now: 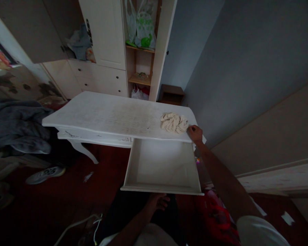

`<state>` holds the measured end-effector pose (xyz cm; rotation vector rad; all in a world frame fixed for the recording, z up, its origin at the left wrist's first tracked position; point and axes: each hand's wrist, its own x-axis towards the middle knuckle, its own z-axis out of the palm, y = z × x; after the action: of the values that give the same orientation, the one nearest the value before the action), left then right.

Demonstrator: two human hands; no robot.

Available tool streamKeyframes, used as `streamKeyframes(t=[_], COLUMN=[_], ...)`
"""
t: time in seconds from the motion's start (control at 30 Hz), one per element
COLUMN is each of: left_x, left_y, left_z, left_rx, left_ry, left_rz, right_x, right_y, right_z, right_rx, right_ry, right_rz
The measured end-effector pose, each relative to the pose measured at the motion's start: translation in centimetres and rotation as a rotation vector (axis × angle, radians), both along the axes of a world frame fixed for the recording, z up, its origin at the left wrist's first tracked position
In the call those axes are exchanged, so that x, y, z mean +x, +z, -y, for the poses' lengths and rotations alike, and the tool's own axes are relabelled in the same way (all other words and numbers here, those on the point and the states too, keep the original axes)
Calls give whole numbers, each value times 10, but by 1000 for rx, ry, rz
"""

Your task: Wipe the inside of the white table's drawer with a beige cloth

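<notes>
A crumpled cream cloth (174, 122) lies on the right end of a white desk (105, 114). My right hand (195, 133) reaches out to the desk's front right corner, fingers closed and touching the cloth's edge. Below the top, a white drawer (161, 167) stands pulled out, with nothing inside. My left hand (157, 201) sits under the drawer's front edge, fingers curled up against it.
A white wardrobe (105, 37) with open shelves and plastic bags (141, 27) stands behind the desk. A grey blanket (15, 126) and a sneaker (45, 174) lie at left on the dark red floor. A red object (215, 212) sits near my right arm. A grey wall runs along the right.
</notes>
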<state>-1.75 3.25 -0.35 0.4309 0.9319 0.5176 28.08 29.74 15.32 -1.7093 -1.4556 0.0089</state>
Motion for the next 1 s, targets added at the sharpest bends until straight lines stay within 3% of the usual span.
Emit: streamKeyframes(t=[0.3,0.5,0.57,0.73,0.87,1.0], left_x=[-5,-9,-11,-15,-17,-17], left_y=[-7,-18,-23,-33,-39,-41], left_z=[-4,-5,-4,-6,-7,-4], left_rx=[29,90,128,171,204,243], left_ry=[-80,-153,-173,-240,-250,-259], left_rz=[-1,2,4,17,11,21], right_x=[7,15,5,-46,-80,-92], right_y=[5,32,46,69,67,57], right_z=[-8,-29,-36,-53,-69,-76], right_rx=[-86,-142,-173,-385,-568,-547], right_ry=[105,162,225,454,504,545], right_rz=[-121,-194,-85,420,465,405])
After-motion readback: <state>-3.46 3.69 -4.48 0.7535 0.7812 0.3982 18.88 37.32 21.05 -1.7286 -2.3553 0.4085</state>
